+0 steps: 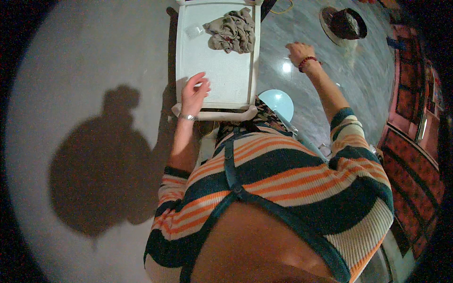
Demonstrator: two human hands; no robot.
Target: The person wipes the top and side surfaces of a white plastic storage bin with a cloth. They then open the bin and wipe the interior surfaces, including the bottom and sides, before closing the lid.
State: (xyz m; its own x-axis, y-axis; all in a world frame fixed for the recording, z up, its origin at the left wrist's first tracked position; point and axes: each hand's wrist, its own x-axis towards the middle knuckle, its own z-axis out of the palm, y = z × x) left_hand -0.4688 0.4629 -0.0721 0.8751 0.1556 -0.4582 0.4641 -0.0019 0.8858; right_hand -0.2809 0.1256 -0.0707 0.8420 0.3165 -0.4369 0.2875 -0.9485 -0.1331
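A white trolley top (226,79) with a raised rim stands before me. Just above its near left corner is my left hand (194,93), fingers bent and apart, with nothing visible in them. A crumpled grey-beige cloth (235,33) lies toward the far right of this surface. Left of the cloth sits a small clear plastic item (194,31), its exact kind unclear. My right hand (300,55) hangs out over the floor, right of the trolley, with its back to the camera. Its fingers are loosely curled, and the palm side is hidden.
A pale wall (88,63) runs along the left, bearing my shadow. On the grey marbled floor (315,85) are a light blue round object (277,102) close to my legs and a dark bowl-like vessel (343,24) farther off. Reddish-brown furniture (407,148) lines the right.
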